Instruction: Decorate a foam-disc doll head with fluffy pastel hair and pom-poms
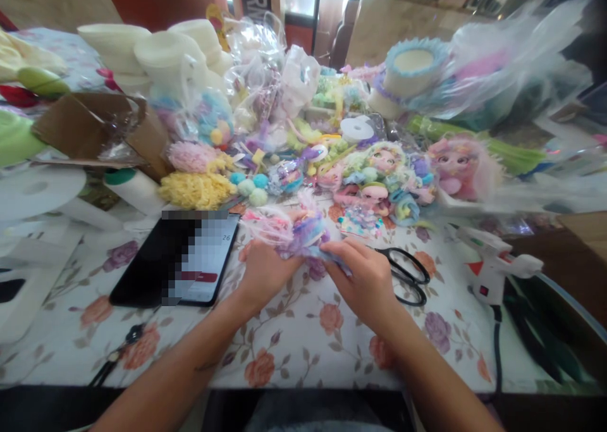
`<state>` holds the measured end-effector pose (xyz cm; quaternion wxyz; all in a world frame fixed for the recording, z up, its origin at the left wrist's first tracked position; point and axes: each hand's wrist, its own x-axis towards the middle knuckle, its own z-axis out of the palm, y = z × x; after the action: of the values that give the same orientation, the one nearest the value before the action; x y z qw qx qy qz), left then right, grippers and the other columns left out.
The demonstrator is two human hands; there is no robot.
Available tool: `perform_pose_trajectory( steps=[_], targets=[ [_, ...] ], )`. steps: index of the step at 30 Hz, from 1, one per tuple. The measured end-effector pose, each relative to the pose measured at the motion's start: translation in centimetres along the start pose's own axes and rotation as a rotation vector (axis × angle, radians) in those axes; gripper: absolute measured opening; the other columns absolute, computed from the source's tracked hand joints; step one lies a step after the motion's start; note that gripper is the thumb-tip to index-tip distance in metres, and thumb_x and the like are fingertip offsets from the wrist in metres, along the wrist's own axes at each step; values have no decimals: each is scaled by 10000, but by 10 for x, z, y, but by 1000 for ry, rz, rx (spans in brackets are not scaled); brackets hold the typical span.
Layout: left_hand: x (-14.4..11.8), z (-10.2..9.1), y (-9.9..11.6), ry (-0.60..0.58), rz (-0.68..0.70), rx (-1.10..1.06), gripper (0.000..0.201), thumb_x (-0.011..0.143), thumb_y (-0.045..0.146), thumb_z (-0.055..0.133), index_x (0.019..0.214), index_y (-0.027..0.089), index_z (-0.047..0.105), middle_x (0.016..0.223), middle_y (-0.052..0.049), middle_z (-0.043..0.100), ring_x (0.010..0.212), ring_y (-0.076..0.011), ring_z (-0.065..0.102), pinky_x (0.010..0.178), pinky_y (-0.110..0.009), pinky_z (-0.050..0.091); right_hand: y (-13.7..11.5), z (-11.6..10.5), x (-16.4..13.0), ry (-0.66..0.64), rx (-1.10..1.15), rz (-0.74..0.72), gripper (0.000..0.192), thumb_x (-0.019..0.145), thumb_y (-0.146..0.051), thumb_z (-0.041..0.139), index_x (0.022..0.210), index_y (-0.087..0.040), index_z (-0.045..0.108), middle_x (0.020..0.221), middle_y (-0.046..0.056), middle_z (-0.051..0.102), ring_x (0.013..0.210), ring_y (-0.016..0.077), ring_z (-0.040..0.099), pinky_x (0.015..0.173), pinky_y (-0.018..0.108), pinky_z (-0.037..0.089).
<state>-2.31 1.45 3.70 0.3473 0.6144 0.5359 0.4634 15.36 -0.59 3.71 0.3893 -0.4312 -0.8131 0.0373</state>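
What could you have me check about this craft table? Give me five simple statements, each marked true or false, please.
1. The left hand and the right hand are both at the pastel bundle. True.
2. The black-handled scissors are gripped in the left hand. False: they lie on the tablecloth, beside the right hand.
3. The device with a lit screen lies to the left of the left hand. True.
4. The white glue gun is next to that device. False: it is at the far right, beyond the scissors.
5. The tablecloth is plain white. False: it has a flower pattern.
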Motion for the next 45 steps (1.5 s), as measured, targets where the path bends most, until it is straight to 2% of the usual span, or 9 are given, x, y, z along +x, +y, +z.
perform_pose_trajectory(
  steps=[2, 6, 8, 13, 18, 21, 31, 41, 45],
  targets=[
    [0, 0, 0, 1, 1, -32, 299, 658, 156, 761, 938, 262, 763, 1058, -30, 763, 1216, -328, 606, 1115, -414, 396, 2, 0, 1, 12, 18, -4, 115, 928, -155, 581, 926, -216, 679, 796, 32, 675, 679, 150, 636, 621, 263, 517],
    [-1, 0, -1, -7, 19, -29, 377, 700, 215, 774, 1071, 278, 754, 1204, -41, 726, 1202, -322, 615, 1105, -421, 400, 5, 0, 3, 65, 113, 25, 85, 889, -144, 636, 885, -208, 691, 1214, 147, 664, 1017, 226, 687, 777, 345, 596],
    [-2, -1, -2, -15, 29, -33, 430, 701, 212, 780, 1123, 285, 745, 1217, -38, 724, 1212, -318, 613, 1109, -409, 398, 5, 0, 3, 43, 171, 57, 81, 882, -145, 647, 889, -214, 689, 1296, 155, 658, 1124, 251, 683, 868, 384, 602],
    [-1, 0, -4, -28, -10, -93, 473, 673, 181, 792, 1134, 278, 746, 1214, -25, 732, 1232, -310, 607, 1108, -376, 411, 3, -1, 2, 6, 267, 169, 137, 862, -130, 653, 922, -245, 700, 1215, 99, 741, 1119, 254, 713, 950, 407, 590],
    [1, 2, -3, -110, -67, -98, 248, 699, 157, 738, 925, 251, 778, 1086, -21, 767, 1242, -303, 603, 1112, -366, 416, 2, 3, 0, 23, 314, 204, 155, 853, -122, 648, 922, -247, 707, 1119, 66, 781, 1122, 246, 715, 938, 370, 600],
    [1, 3, -2, -141, -77, -155, 195, 704, 151, 727, 873, 238, 772, 1176, -23, 746, 1207, -290, 628, 1107, -361, 427, 3, 6, -2, 32, 309, 234, 138, 844, -135, 665, 915, -243, 715, 1131, 72, 778, 1108, 261, 721, 921, 375, 609],
    [3, 4, -11, -100, -81, -106, 532, 605, 88, 737, 1108, 261, 750, 1206, -47, 735, 1216, -318, 622, 1098, -410, 440, 4, 11, -7, 26, 310, 340, 95, 844, -180, 672, 906, -236, 716, 1174, 87, 759, 1071, 272, 736, 908, 396, 616],
    [4, -2, 1, -122, -116, -139, 555, 529, 68, 670, 1043, 259, 760, 1142, -47, 751, 1240, -353, 589, 1123, -438, 403, 1, 12, -8, 67, 326, 360, 99, 845, -181, 671, 906, -237, 726, 1169, 77, 762, 999, 266, 761, 890, 398, 623],
    [1, -4, 0, -162, -87, -244, 395, 671, 194, 675, 1055, 243, 754, 1131, -65, 748, 1269, -334, 576, 1122, -441, 410, 2, 11, -9, 83, 334, 360, 92, 853, -190, 668, 906, -232, 731, 1169, 83, 763, 1050, 283, 744, 910, 406, 618]
  ],
)
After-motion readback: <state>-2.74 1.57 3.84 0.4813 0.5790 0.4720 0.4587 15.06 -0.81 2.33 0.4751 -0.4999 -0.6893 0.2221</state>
